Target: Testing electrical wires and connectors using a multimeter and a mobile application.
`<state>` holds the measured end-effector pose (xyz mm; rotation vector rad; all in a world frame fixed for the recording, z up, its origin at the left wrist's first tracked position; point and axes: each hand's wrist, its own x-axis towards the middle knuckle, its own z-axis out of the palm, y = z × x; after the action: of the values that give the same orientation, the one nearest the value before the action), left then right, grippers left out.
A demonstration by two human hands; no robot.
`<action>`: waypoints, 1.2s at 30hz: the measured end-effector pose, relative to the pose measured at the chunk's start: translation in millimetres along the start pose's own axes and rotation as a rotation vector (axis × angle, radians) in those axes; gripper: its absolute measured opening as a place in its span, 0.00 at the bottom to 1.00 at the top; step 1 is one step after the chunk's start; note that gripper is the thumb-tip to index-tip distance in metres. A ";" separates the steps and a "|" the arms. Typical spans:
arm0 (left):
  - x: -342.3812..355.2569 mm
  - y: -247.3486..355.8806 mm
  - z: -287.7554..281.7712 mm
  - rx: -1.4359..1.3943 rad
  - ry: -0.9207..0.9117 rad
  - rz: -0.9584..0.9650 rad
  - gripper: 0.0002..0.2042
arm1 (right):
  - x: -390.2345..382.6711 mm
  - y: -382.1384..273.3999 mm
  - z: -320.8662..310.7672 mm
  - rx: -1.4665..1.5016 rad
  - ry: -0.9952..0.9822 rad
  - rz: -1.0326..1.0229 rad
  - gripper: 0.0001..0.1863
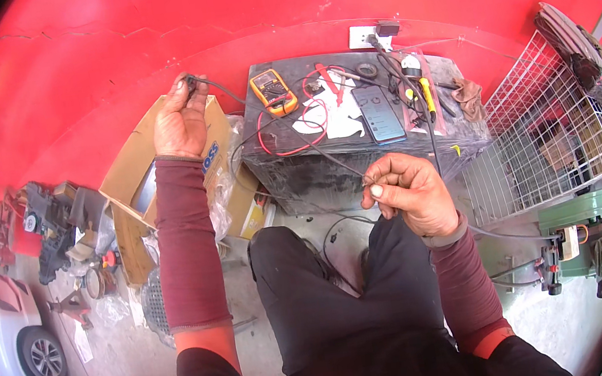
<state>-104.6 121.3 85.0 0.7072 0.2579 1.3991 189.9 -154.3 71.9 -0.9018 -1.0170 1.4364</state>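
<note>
My left hand (182,118) is raised at the upper left, fingers closed on a small black connector (191,83) with a dark cable (224,91) running from it. My right hand (408,192), lower and to the right, pinches a dark cable (335,160) in front of a wrapped dark stand (365,179). On its top lie an orange multimeter (272,90) with red and black leads, white paper (338,120), a phone (379,111) with its screen lit, and a yellow-and-black tool (426,93).
Cardboard boxes (123,184) and assorted parts (49,231) stand left. A wire basket (513,135) and green machine (577,211) are right. A socket (362,35) is on the red wall (215,15). Cables (337,252) cross the floor. Cars (14,336) appear lower left.
</note>
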 end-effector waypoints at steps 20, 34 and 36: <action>-221.3 23.2 -79.0 0.441 0.369 0.149 0.17 | -5.2 69.5 17.7 0.008 -0.070 0.142 0.07; -338.0 -58.3 -25.6 1.581 -0.012 0.088 0.15 | -17.4 73.7 51.7 -0.282 -0.210 0.198 0.22; -322.2 -65.7 10.5 1.361 -0.165 0.106 0.14 | -17.5 72.9 52.3 -0.298 -0.213 0.199 0.22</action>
<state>-104.9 -189.8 -22.0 1.9420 1.0914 1.1119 118.1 -178.9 21.0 -1.1066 -1.3573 1.5980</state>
